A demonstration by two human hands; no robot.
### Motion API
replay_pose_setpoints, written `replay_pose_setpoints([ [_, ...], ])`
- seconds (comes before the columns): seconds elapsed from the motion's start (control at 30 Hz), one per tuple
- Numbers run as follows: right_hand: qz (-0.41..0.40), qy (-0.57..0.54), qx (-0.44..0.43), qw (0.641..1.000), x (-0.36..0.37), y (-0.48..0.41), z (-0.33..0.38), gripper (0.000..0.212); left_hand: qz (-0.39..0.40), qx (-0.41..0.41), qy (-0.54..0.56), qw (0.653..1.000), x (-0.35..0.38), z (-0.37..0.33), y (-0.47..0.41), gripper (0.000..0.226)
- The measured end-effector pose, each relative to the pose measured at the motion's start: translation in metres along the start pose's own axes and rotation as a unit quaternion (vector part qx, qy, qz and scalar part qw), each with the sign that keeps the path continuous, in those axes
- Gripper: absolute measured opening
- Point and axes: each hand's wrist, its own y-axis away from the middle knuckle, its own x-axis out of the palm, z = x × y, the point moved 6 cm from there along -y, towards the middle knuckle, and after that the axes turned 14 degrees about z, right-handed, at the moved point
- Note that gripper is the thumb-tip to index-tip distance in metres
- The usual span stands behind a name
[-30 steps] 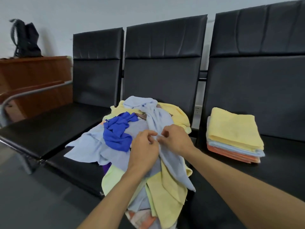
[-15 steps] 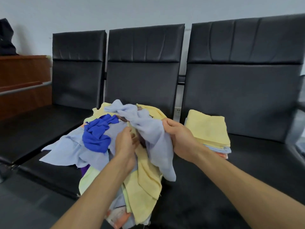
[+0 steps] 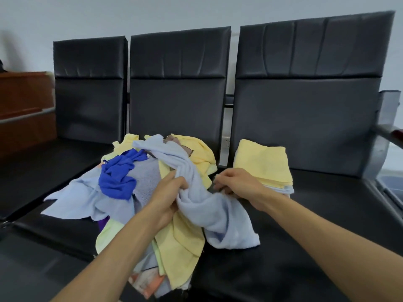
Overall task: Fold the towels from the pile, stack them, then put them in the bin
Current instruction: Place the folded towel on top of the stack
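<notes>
A person's left hand [image 3: 168, 192] wraps curled fingers [image 3: 182, 182] round a bunched length of a pale blue towel [image 3: 218, 214]. The right hand [image 3: 238, 184], just beside it, pinches the same towel's edge between thumb and bent fingers. The two-point hold looks meant to free the cloth from the heap and find its corners for folding.

From the left fingers the towel runs up and away onto the crest of the pile [image 3: 181, 243]. Below the right fingers it droops onto the black seat [image 3: 316, 225].

Under and behind the left fingers lies the unfolded pile, yellow and pale blue, with a royal blue cloth [image 3: 117, 177] beyond the left knuckles. It is heaped within reach of both hands.

Just beyond the right fingers sits the stack of folded towels [image 3: 261, 162], yellow on top. It appears to be kept apart from the heap so that finished work stays square.

Judging by the sizes of heap and stack, much folding remains. No bin can be made out for certain.
</notes>
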Motion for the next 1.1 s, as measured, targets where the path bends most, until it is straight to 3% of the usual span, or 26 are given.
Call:
replay_pose_setpoints([
  [0.1, -0.057, 0.021, -0.006, 0.998, 0.004, -0.021, -0.003, 0.028, 0.050, -0.029, -0.044, 0.997, 0.000, 0.005, 0.005, 0.041],
  [0.23, -0.032, 0.059, 0.031, 0.997, 0.026, -0.052, -0.011, 0.026, 0.013, -0.040, -0.029, 0.999, -0.015, 0.010, 0.005, 0.030],
  [0.3, -0.014, 0.046, 0.048, 0.998, 0.036, -0.064, -0.012, 0.037, -0.012, -0.051, -0.030, 0.998, -0.020, 0.012, 0.005, 0.021],
  [0.4, -0.012, 0.048, 0.032, 0.998, 0.046, -0.078, -0.009, 0.039, -0.039, -0.058, -0.030, 0.997, -0.024, 0.015, -0.001, 0.046],
  [0.53, -0.101, 0.150, -0.016, 0.983, 0.039, -0.081, -0.002, 0.021, -0.102, -0.027, -0.039, 0.994, -0.031, 0.011, -0.001, 0.037],
  [0.6, -0.146, 0.148, -0.034, 0.978, 0.029, -0.075, 0.001, 0.020, -0.115, 0.006, -0.038, 0.993, -0.032, 0.009, 0.002, 0.036],
  [0.73, -0.146, 0.031, -0.088, 0.985, 0.013, -0.057, 0.004, 0.012, -0.138, 0.056, -0.045, 0.988, -0.032, 0.000, 0.005, 0.019],
  [0.83, -0.121, -0.149, -0.081, 0.978, 0.002, -0.042, 0.002, 0.013, -0.132, 0.081, -0.043, 0.987, -0.029, -0.005, 0.004, 0.008],
  [0.9, -0.086, -0.256, -0.065, 0.961, -0.004, -0.032, 0.004, 0.018, -0.112, 0.078, -0.027, 0.990, -0.026, -0.006, 0.003, 0.020],
  [1.03, 0.021, -0.310, -0.059, 0.949, -0.014, -0.003, 0.022, 0.020, -0.098, -0.001, 0.028, 0.995, -0.025, 0.006, 0.004, 0.008],
  [1.1, 0.002, -0.296, -0.079, 0.952, -0.029, 0.011, 0.036, 0.026, -0.064, -0.041, 0.067, 0.995, -0.018, 0.011, 0.006, 0.005],
])
